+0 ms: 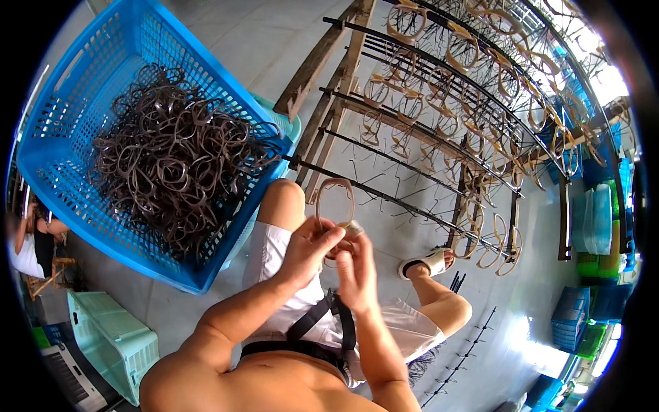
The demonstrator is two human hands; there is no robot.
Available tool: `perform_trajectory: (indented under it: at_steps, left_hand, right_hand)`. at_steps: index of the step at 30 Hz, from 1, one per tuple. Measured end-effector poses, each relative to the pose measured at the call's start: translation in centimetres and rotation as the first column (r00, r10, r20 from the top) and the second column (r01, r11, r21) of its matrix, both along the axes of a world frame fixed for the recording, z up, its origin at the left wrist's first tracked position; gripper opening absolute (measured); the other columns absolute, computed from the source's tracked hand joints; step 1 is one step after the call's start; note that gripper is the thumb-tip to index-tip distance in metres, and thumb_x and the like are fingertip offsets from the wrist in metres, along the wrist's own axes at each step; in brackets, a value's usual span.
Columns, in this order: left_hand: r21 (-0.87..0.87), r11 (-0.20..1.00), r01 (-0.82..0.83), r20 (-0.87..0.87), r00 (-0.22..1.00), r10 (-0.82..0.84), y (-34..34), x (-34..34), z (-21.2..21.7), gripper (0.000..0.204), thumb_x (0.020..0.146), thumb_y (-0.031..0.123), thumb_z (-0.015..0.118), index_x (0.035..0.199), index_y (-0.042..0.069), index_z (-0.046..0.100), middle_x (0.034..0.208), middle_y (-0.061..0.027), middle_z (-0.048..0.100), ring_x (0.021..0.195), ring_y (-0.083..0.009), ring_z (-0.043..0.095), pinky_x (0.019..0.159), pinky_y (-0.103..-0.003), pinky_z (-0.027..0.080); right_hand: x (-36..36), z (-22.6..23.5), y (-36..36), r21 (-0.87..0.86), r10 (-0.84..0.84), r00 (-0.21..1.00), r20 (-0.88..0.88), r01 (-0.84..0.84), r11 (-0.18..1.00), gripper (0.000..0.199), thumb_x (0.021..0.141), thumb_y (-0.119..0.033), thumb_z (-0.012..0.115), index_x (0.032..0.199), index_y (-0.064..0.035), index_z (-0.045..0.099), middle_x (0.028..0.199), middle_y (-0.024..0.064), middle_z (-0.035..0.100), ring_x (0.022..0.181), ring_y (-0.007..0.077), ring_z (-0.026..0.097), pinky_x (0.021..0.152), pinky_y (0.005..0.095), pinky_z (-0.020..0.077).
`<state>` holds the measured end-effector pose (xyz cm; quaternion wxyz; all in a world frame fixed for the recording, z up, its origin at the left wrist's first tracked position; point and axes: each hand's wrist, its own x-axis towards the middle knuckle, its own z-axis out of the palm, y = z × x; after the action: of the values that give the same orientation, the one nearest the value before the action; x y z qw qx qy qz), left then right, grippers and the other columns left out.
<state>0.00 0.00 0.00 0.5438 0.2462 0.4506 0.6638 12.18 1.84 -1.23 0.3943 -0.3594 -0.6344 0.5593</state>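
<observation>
In front of my lap, I hold a brown eyeglass frame [334,182] with one rim standing upright above my fingers. My left hand [310,253] pinches it between thumb and forefinger. Close beside it, my right hand [357,271] has its fingers closed around the other part of the frame, most of which is hidden. A pale wrap [353,229] shows at a right fingertip. To my left, a blue plastic basket [65,199] contains a heap of dark brown eyeglass frames [175,151].
A wooden rack [322,65] with dark rods [412,202] stands ahead and right, hung with many amber frames [463,51]. A pale green crate [113,329] sits at lower left. A hooked rod [461,360] lies right. Another person [41,237] sits at the far left.
</observation>
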Motion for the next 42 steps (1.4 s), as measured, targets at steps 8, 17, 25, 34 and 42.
perform_trajectory:
  at_steps: [8, 17, 25, 34, 42]
  left_hand:
    - [-0.274, 0.725, 0.632, -0.787, 0.286, -0.547, 0.7, -2.4, 1.7, 0.028, 0.079, 0.027, 0.07, 0.076, 0.001, 0.062, 0.067, -0.0129, 0.063, 0.061, -0.024, 0.061, 0.059, -0.032, 0.045]
    - [0.132, 0.955, -0.265, -0.932, -0.361, 0.028, 4.0, -15.0, -4.5, 0.047, 0.076, 0.013, 0.068, 0.118, 0.006, 0.047, 0.114, -0.0142, 0.046, 0.106, -0.0341, 0.045, 0.088, -0.045, 0.039]
    - [-0.104, 0.942, -0.32, -0.99, -0.059, -0.13, 4.2, -19.0, -7.5, 0.023, 0.083, 0.016, 0.063, 0.101, 0.004, 0.057, 0.097, -0.0102, 0.059, 0.094, -0.0283, 0.056, 0.082, -0.038, 0.042]
    - [0.058, 0.894, -0.445, -0.725, 0.597, 0.344, 2.2, -19.2, -4.0, 0.018, 0.09, 0.021, 0.057, 0.099, 0.006, 0.052, 0.079, 0.004, 0.048, 0.062, -0.0042, 0.04, 0.053, -0.021, 0.031]
    - [0.054, 0.862, -0.504, -0.539, 0.713, 0.45, 0.1, -16.7, -5.5, 0.007, 0.085, 0.011, 0.054, 0.091, 0.008, 0.053, 0.069, 0.0038, 0.044, 0.055, -0.0047, 0.036, 0.055, -0.022, 0.034]
  right_hand:
    - [4.4, 3.0, 3.6, 0.478, 0.069, 0.945, 0.319, -0.224, 0.85, 0.051, 0.078, -0.015, 0.066, 0.122, -0.0002, 0.045, 0.117, 0.0212, 0.048, 0.108, 0.0355, 0.048, 0.089, 0.0417, 0.0407]
    - [10.5, 1.2, 6.8, -0.103, -0.497, 0.795, -0.348, 0.495, 0.863, 0.024, 0.093, -0.011, 0.05, 0.113, 0.0017, 0.049, 0.063, 0.0005, 0.052, 0.047, 0.0052, 0.045, 0.043, 0.0198, 0.0395]
    - [9.9, -4.4, 10.1, -0.071, -0.863, 0.49, -0.121, 0.863, 0.5, 0.015, 0.097, -0.018, 0.042, 0.1, -0.0047, 0.049, 0.061, -0.0011, 0.045, 0.043, 0.0052, 0.039, 0.038, 0.0205, 0.0364]
    - [8.4, -4.9, 10.2, -0.382, -0.825, 0.428, -0.369, 0.74, 0.554, 0.023, 0.098, -0.019, 0.04, 0.115, -0.0062, 0.049, 0.065, -0.0016, 0.046, 0.046, 0.0049, 0.039, 0.039, 0.02, 0.0378]
    - [7.0, -4.5, 10.4, -0.437, -0.841, 0.345, -0.417, 0.735, 0.518, 0.023, 0.098, -0.021, 0.041, 0.116, -0.0086, 0.048, 0.065, -0.0017, 0.045, 0.045, 0.0054, 0.038, 0.037, 0.02, 0.0362]
